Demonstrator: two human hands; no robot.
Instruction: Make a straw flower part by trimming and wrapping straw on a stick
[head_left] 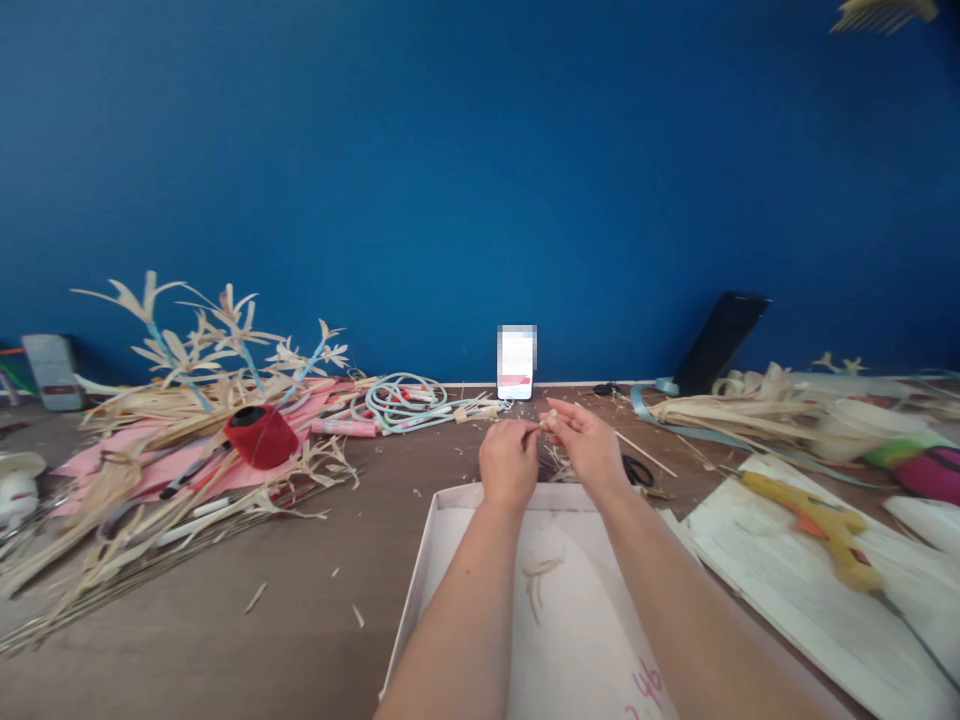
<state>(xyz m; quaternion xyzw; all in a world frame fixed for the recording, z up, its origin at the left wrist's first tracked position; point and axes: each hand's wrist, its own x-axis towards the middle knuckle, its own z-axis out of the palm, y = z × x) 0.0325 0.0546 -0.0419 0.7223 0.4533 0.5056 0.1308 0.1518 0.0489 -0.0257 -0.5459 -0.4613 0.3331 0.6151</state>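
Note:
My left hand [510, 458] and my right hand [589, 448] meet above the far edge of a shallow white box lid [469, 560]. Fingertips of both are pinched closed around a small pale piece [549, 421], seemingly of the same dried plant strip as the flowers; its exact form is too small to tell. A few curled pale scraps [541, 575] lie in the lid below my forearms. Black-handled scissors [637, 470] rest just right of my right hand, partly hidden by it.
A lit phone [515, 362] leans against the blue wall. At left are strip flowers [240, 325], a red thread spool [261, 436], pink paper [161, 455] and coiled light-blue cord [405, 400]. A yellow glue gun [821, 520] lies on papers [757, 540] at right, near bundled strips [739, 410].

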